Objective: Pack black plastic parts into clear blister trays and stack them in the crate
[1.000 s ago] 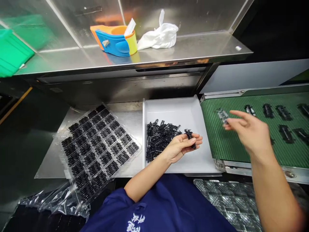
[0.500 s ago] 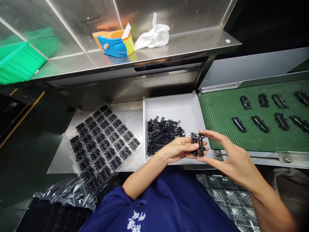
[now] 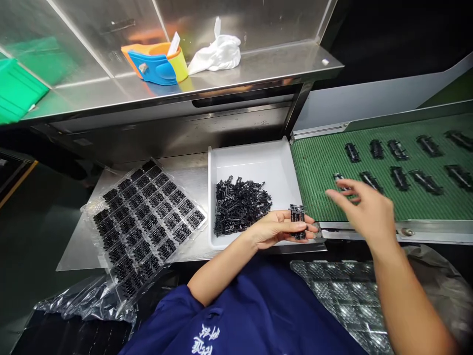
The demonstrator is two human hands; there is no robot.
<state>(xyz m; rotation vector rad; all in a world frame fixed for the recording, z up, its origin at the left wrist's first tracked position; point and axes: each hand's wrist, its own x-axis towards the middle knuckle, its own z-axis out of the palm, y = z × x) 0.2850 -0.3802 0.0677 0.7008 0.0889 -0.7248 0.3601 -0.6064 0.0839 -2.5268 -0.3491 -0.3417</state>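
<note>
My left hand (image 3: 277, 229) holds a few black plastic parts (image 3: 297, 222) upright between thumb and fingers, at the right front corner of a white tray (image 3: 254, 158). Inside that tray lies a pile of similar black parts (image 3: 240, 204). Over the green conveyor belt (image 3: 314, 182) is my right hand (image 3: 364, 207), thumb and fingers apart. Just beyond its fingertips, one black part (image 3: 340, 181) lies on the belt, partly covered by the hand. Other black parts (image 3: 399, 178) rest farther right in two rows.
A clear compartment tray (image 3: 148, 222) of black parts lies left of the white tray. On the metal shelf (image 3: 281, 61) are a blue, orange and yellow band (image 3: 158, 69) and a white cloth (image 3: 221, 53). A green bin (image 3: 20, 91) stands at far left. Clear trays (image 3: 343, 296) lie lower right.
My right hand has moved from beside the held parts to over the belt, where another part now lies near its fingertips. My left hand still holds parts. The view has shifted right.
</note>
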